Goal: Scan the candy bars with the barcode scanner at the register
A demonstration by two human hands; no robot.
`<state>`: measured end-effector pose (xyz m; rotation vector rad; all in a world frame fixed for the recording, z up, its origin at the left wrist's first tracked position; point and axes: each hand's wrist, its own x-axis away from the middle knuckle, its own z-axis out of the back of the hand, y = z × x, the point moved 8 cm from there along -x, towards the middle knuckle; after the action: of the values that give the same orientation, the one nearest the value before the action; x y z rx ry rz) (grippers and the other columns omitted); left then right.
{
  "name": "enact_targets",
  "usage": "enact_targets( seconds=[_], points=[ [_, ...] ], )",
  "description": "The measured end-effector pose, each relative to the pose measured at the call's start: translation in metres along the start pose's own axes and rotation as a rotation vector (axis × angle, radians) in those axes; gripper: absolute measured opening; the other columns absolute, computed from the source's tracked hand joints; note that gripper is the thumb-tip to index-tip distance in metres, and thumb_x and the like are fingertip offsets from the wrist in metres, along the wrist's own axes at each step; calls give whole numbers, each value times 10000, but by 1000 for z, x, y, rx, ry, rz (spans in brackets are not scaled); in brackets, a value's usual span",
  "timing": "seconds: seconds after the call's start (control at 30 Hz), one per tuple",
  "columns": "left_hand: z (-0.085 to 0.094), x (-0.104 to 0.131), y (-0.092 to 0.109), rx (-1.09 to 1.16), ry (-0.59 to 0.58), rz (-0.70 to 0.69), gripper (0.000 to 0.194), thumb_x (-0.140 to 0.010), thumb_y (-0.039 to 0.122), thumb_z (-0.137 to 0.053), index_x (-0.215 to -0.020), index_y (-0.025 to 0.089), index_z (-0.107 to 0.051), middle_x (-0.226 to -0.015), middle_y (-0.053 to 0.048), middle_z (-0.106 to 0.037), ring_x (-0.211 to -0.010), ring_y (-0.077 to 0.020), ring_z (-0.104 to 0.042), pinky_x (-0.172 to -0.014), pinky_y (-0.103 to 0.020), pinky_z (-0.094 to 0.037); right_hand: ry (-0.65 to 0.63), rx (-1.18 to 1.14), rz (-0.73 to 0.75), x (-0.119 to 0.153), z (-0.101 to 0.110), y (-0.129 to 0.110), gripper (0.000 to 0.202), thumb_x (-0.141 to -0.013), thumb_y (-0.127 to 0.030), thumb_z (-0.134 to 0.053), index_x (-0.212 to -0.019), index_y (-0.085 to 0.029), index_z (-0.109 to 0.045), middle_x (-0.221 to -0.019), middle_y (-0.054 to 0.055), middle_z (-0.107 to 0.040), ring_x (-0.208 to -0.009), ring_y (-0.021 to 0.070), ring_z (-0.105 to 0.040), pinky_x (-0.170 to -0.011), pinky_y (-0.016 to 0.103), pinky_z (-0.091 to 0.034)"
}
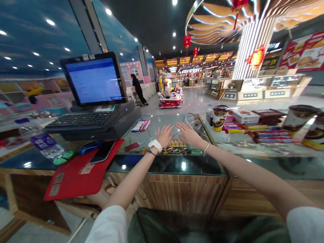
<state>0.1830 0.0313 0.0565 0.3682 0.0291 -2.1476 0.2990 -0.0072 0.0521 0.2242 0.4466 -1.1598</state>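
Both my arms reach forward over a glass-topped counter [162,123]. My left hand [165,136] is open, palm down, its fingers spread; a white watch [155,146] is on its wrist. Beside it, my right hand [188,134] is open too, fingers stretched toward the left one, with a thin bracelet [207,148] on the wrist. Neither hand holds anything. Whether the palms touch the glass I cannot tell. Small packaged goods [174,146] show through the glass under the hands. A few flat blue, white and red packets [141,126] lie left of my left hand.
At left stand a monitor [95,81], a keyboard [78,120] and a water bottle [43,140]. A phone [102,152] and a mouse [89,147] rest on a red mat [78,179] overhanging the counter edge. Cups [220,118] and stacked snacks [273,136] stand right. A person [138,89] leans farther off.
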Motion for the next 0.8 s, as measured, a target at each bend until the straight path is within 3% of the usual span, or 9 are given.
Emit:
enact_targets(
  seconds=[0.37,0.8],
  points=[
    [-21,-19,133,5,-7,-358,483,-1003,311,-389,-1485,300,-416,-1592,-29,-381,-1495,-249,-282,-1243,-566,-126,33,114,-202,108,38,96,627,-953,-305,-432,-1552,-171,-305,-1597,129,-353,-1495,260,-283,-1216,532,-208],
    [-61,-29,284,29,-25,-721,477,-994,306,-403,-1462,222,-442,-1582,-88,-392,-1485,-266,-298,-1234,-580,-142,80,250,-436,219,87,180,614,-966,-353,-393,-1544,-164,-310,-1578,133,-387,-1478,252,-319,-1207,529,-228]
  ],
)
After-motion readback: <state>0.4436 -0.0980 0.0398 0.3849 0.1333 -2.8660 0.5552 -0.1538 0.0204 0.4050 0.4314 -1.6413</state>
